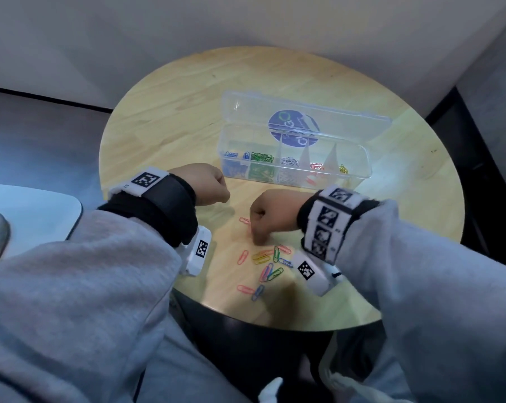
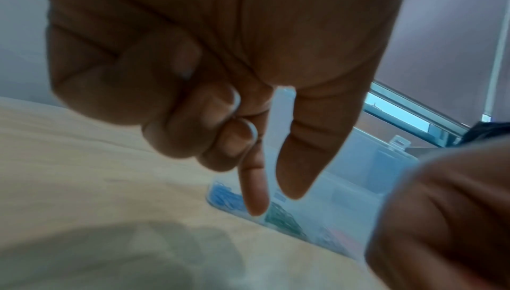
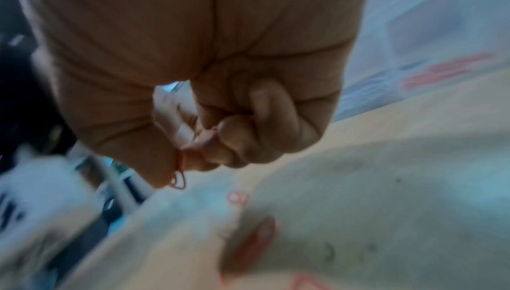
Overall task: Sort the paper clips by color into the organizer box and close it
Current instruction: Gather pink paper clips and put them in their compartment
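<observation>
The clear plastic organizer box sits open on the round pale wooden table, sorted clips inside its compartments. Just in front of it, the right hand pinches a red wire paper clip between thumb and fingertips above the loose multicoloured paper clips. Beside it, the left hand hovers with most fingers curled, index and thumb extended, holding nothing.

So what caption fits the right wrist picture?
Right hand pinching a red paper clip above the table.
</observation>
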Demonstrator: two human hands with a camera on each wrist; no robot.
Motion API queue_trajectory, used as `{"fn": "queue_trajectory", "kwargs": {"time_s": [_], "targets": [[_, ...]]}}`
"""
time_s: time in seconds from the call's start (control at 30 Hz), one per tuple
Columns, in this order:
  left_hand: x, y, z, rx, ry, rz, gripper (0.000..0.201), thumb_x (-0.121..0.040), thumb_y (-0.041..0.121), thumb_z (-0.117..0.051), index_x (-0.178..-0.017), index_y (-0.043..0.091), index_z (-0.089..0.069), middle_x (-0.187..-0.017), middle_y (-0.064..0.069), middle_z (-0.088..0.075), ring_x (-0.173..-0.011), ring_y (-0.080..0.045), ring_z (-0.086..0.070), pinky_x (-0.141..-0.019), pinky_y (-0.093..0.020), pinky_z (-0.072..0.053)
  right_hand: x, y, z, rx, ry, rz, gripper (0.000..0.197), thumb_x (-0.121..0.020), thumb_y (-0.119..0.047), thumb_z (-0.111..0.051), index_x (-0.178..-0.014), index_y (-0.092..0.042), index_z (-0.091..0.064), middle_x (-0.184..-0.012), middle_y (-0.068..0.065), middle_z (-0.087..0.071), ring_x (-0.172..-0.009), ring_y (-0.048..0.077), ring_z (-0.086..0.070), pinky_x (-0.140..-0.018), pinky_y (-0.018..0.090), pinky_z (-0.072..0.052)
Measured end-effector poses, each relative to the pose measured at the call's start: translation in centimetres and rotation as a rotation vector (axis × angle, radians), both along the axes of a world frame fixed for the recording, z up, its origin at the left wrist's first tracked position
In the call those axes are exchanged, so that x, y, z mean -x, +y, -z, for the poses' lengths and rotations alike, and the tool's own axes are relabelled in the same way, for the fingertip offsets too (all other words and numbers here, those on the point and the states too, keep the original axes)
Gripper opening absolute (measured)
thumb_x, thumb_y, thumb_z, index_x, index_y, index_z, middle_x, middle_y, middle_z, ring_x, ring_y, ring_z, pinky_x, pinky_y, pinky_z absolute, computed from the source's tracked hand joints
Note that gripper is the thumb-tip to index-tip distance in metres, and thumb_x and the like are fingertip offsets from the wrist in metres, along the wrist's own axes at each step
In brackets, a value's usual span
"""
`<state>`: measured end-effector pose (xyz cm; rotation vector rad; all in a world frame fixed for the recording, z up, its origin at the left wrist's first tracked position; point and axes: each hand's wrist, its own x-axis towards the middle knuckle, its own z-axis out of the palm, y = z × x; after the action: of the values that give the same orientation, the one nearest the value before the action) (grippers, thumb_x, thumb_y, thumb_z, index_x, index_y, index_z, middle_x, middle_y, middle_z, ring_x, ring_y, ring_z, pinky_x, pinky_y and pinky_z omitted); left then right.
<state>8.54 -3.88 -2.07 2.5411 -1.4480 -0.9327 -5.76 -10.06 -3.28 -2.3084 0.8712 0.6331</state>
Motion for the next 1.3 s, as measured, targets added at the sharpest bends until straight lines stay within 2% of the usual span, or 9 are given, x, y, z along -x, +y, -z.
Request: {"fn": "queue_trajectory", "kwargs": {"time_s": [0.07,0.2,0.33,0.47,0.67,0.8,1.07,1.2,1.3], "targets": [[0.9,-0.2,0.0,-0.004,0.002,0.071,0.009,-0.085,0.024,-0.059,-0.093,0.023,-0.062,-0.072,0.011,-0.050,-0.077,-0.013,-0.049,-0.063,-0.023,-0.036,1.4,-1.1,-0.9,-0.169,-0.095,0.221,0.020,-0.081,-0.015,-0.060,-0.062,-0.015,-0.055,-0.058,-0.001,-0.051,-0.054,0.015,-0.045,-0.052,0.022,-0.039],[3.0,-0.9,0.5,-0.025,-0.049,0.207,0.009,-0.085,0.019,-0.060,-0.091,0.025,-0.060,-0.071,0.012,-0.047,-0.069,-0.009,-0.046,-0.051,-0.021,-0.028,4.2,-2.1,-0.9,-0.474,-0.392,0.675,0.032,-0.083,0.005,-0.045,-0.055,-0.009,-0.046,-0.054,0.005,-0.045,-0.045,0.013,-0.034,-0.037,0.017,-0.029],[4.5,-1.8,1.3,-0.039,-0.104,0.296,0.012,-0.082,0.019,-0.066,-0.088,0.026,-0.057,-0.068,0.011,-0.045,-0.078,-0.014,-0.048,-0.049,-0.022,-0.026,6.2,-2.2,0.0,-0.595,-0.557,0.822,0.037,-0.085,0.011,-0.043,-0.055,-0.010,-0.039,-0.044,0.002,-0.049,-0.036,0.009,-0.036,-0.033,0.014,-0.029],[5.3,-2.4,2.1,-0.119,-0.155,0.353,0.014,-0.079,0.014,-0.064,-0.083,0.024,-0.055,-0.078,0.006,-0.053,-0.078,-0.016,-0.049,-0.048,-0.022,-0.027,7.8,-2.4,0.5,-0.708,-0.680,0.965,0.035,-0.084,0.014,-0.041,-0.060,-0.011,-0.040,-0.054,0.004,-0.050,-0.037,0.009,-0.038,-0.034,0.014,-0.032],[5.5,-2.8,2.6,-0.276,-0.236,0.359,0.023,-0.080,0.022,-0.067,-0.101,0.011,-0.069,-0.101,-0.005,-0.069,-0.082,-0.022,-0.056,-0.065,-0.025,-0.040,8.8,-2.6,0.3,-0.843,-0.734,1.015,0.029,-0.085,0.012,-0.035,-0.079,-0.008,-0.054,-0.055,0.002,-0.046,-0.039,0.008,-0.039,-0.036,0.015,-0.031],[5.1,-2.8,2.8,-0.287,-0.227,0.331,0.025,-0.081,0.027,-0.066,-0.101,0.012,-0.070,-0.104,-0.006,-0.070,-0.084,-0.022,-0.059,-0.067,-0.026,-0.041,8.9,-2.4,0.3,-0.937,-0.667,0.997,0.031,-0.085,0.007,-0.029,-0.072,-0.007,-0.052,-0.052,-0.002,-0.046,-0.038,0.006,-0.039,-0.037,0.013,-0.031],[3.1,-1.3,1.1,-0.259,-0.238,0.250,0.033,-0.075,0.043,-0.071,-0.087,0.013,-0.068,-0.085,-0.002,-0.067,-0.086,-0.022,-0.064,-0.066,-0.025,-0.041,10.0,-2.9,-0.4,-1.103,-0.740,1.157,0.010,-0.065,-0.011,-0.038,-0.060,-0.010,-0.048,-0.053,0.003,-0.047,-0.039,0.011,-0.042,-0.035,0.015,-0.034],[4.6,-0.5,1.9,-0.371,-0.230,0.291,0.041,-0.072,0.048,-0.072,-0.058,0.014,-0.055,-0.057,0.004,-0.053,-0.056,-0.015,-0.050,-0.048,-0.022,-0.031,10.7,-3.0,-0.7,-0.929,-0.639,1.125,0.025,-0.085,-0.013,-0.037,-0.064,-0.009,-0.049,-0.058,0.004,-0.048,-0.041,0.011,-0.046,-0.036,0.015,-0.038],[5.5,-0.5,2.5,-0.381,-0.227,0.326,0.041,-0.072,0.042,-0.075,-0.053,0.014,-0.052,-0.053,0.004,-0.050,-0.050,-0.013,-0.045,-0.046,-0.022,-0.029,10.9,-2.3,-0.6,-0.707,-0.502,0.988,0.024,-0.090,-0.006,-0.041,-0.070,-0.006,-0.054,-0.059,0.003,-0.047,-0.042,0.010,-0.047,-0.038,0.016,-0.039]]}}
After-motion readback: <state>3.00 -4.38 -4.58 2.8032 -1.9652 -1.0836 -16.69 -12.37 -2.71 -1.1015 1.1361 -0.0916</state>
